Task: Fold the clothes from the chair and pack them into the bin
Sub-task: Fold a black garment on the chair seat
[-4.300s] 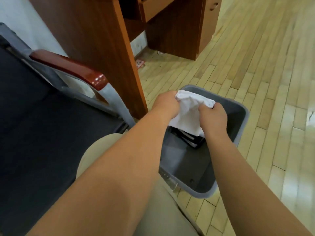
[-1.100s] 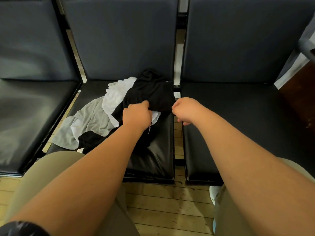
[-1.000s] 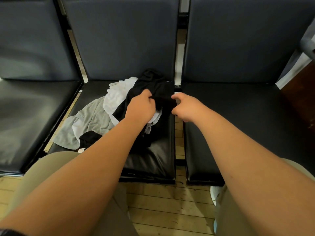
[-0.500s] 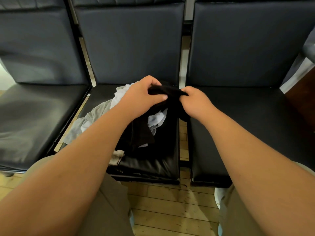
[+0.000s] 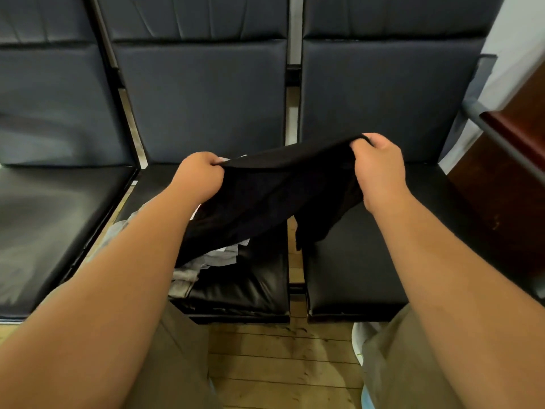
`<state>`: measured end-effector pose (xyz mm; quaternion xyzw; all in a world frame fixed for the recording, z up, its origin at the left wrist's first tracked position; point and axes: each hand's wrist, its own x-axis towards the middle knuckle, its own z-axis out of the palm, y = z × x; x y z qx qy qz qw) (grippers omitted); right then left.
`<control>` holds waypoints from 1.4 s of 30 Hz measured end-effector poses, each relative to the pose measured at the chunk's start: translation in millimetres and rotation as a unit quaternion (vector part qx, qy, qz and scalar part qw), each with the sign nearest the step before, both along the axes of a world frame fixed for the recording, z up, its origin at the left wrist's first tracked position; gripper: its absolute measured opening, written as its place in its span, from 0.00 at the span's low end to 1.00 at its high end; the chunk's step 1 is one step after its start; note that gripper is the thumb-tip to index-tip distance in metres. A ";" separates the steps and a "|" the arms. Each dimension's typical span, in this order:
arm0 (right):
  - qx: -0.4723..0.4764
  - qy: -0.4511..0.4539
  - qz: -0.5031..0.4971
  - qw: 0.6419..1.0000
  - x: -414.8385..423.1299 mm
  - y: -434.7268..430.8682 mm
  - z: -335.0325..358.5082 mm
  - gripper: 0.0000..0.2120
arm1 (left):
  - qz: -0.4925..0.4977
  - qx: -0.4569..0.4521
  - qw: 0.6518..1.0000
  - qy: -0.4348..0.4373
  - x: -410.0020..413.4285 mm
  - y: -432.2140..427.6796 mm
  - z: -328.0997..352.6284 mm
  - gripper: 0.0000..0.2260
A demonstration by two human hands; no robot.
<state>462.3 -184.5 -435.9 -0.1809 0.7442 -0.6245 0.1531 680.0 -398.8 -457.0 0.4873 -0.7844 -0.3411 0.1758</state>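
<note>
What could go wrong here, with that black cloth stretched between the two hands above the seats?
1. The black garment trails into the grey and white clothes; lifting could drag them off the middle seat.
2. The left hand and right hand pinch only its top edge, so it might slip.
3. Its hanging corner could catch in the gap between seats.

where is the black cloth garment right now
Head view, centre: the black cloth garment hangs stretched between the left hand and right hand, above the grey and white clothes on the middle black seat.
</note>
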 end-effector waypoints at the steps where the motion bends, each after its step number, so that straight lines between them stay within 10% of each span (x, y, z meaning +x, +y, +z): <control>1: -0.007 -0.013 -0.004 1.000 -4.1 7.6 1.0 0.09 | 0.013 0.063 0.995 0.071 -4.9 2.7 1.9 0.09; 5: 0.034 -0.070 0.030 0.996 -16.0 34.6 5.4 0.19 | 0.036 0.149 0.971 0.184 -23.5 10.9 8.3 0.16; 10: 0.163 -0.088 0.145 0.972 -7.7 54.0 7.2 0.16 | -0.094 -0.113 0.986 -0.081 -37.0 40.8 -1.8 0.08; 15: 0.216 -0.108 0.196 0.950 0.9 51.0 5.6 0.17 | -0.350 0.045 0.934 0.058 -58.7 93.8 -9.9 0.30; 18: 0.213 -0.140 0.191 0.948 0.9 43.5 3.3 0.15 | -0.391 -0.059 0.913 0.105 -67.3 119.0 -7.9 0.34; 26: 0.148 -0.263 0.204 0.931 1.0 23.4 -5.5 0.14 | -0.310 -0.148 0.928 0.141 -72.2 109.5 -19.0 0.05; 35: 0.146 -0.208 0.365 0.895 3.4 24.5 -5.7 0.32 | -0.176 0.093 0.945 0.260 -63.6 80.8 -5.9 0.13; 42: 0.234 -0.014 0.392 0.889 9.3 20.1 -18.0 0.11 | 0.019 0.149 0.947 0.284 -61.8 63.5 8.6 0.17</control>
